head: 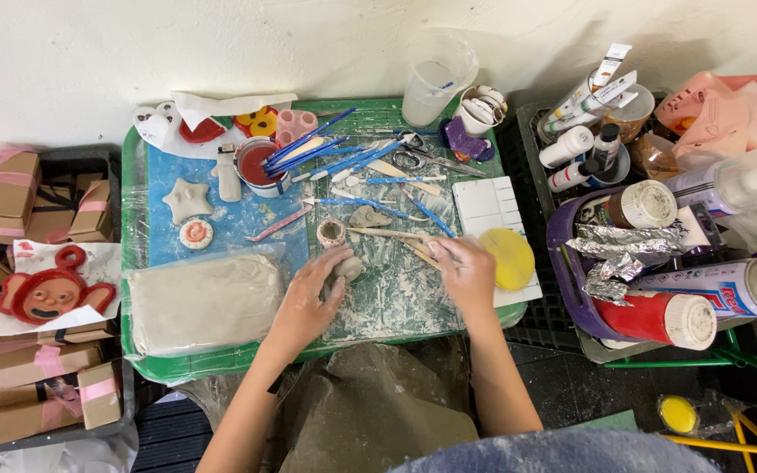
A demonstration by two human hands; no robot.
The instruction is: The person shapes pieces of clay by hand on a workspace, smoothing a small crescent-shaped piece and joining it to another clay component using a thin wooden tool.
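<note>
My left hand (313, 293) curls around a small grey clay piece (348, 268) on the green tray (221, 357). My right hand (466, 273) rests on the tray beside a yellow sponge (508, 257) and grips a wooden modelling tool (396, 235) that points left. A big slab of grey clay (205, 302) under plastic film lies left of my left hand. Just beyond my hands stand a small clay ring (332, 232) and another clay lump (370, 216).
Blue tools (326, 158), scissors, a red paint cup (258, 165), a clay star (187, 200) and a white palette (488, 201) crowd the tray. Spray cans, tubes and foil fill the baskets on the right (659, 254). Cardboard boxes (37, 368) and a red clay face (50, 293) sit left.
</note>
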